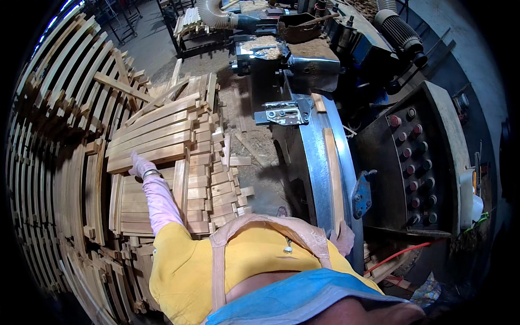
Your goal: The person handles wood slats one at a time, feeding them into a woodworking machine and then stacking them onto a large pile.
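Note:
My left hand (143, 166), in a pale pink glove, reaches out to the stack on the left. Its thumb lies on top of the nearest wooden strip (146, 155) of the upper layer, with the fingers curled at its edge. Down by my right side, my right hand (343, 239), also gloved, is closed at the near end of a long wooden strip (333, 173). That strip lies lengthwise on the shiny metal machine bed (317, 162). Farther along the bed sits a shorter wooden piece (318, 103). My body partly hides the right hand's fingers.
A metal guide bracket (283, 114) overhangs the bed's left edge, and a blue metal block (363, 194) stands on its right. Beyond is a control panel (411, 162) with several buttons. Tall wood stacks (49, 108) line the left. Sawdust and offcuts litter the floor (254, 143).

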Tool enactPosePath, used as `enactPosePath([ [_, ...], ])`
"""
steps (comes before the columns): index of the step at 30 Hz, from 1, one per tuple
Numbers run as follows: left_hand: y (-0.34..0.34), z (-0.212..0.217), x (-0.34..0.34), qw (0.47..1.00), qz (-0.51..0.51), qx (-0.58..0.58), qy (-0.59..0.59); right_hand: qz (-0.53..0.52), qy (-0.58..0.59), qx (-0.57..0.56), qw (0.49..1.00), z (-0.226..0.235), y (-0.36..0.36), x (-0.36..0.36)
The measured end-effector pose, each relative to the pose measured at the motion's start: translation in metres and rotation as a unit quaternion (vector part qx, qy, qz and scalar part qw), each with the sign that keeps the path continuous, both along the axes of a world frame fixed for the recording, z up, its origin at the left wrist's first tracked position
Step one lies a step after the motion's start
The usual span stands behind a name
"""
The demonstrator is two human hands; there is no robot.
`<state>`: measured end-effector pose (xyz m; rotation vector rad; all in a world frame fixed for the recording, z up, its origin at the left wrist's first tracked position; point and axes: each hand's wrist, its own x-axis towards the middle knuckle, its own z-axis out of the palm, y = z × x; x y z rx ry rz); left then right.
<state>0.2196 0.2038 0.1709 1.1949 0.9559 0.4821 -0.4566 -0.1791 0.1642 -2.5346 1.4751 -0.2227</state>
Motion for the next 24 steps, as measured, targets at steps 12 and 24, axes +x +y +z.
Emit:
enactPosePath([
  [12, 0.014, 0.031, -0.040, 0.980, -0.115, -0.094, -0.129, 0.099, -0.038, -0.146, 0.983, -0.014, -0.150, 0.218],
  [24, -0.286, 0.101, -0.161, 0.860, -0.426, -0.215, -0.179, 0.426, -0.220, 0.023, 0.877, 0.125, -0.017, 0.306],
])
